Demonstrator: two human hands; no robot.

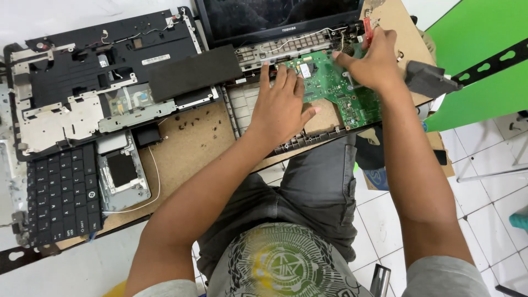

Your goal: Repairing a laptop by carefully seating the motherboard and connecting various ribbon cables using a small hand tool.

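Observation:
A dismantled laptop base (308, 140) lies on the wooden table (187, 148) with a green circuit board (330, 82) inside it. My left hand (280, 107) rests flat on the base, fingers spread over the board's left edge, holding nothing. My right hand (371, 63) is closed around a red-handled tool (367, 30) at the board's far right corner, near the hinge and cables. The laptop's dark screen (275, 16) stands behind the base.
A black top cover (104, 71), turned inside out, lies at the left with a black battery (195, 71). A loose keyboard (60, 195), a silver drive (124, 173), a white cable (157, 181) and several small screws (192, 121) sit nearby. A green panel (484, 82) stands at right.

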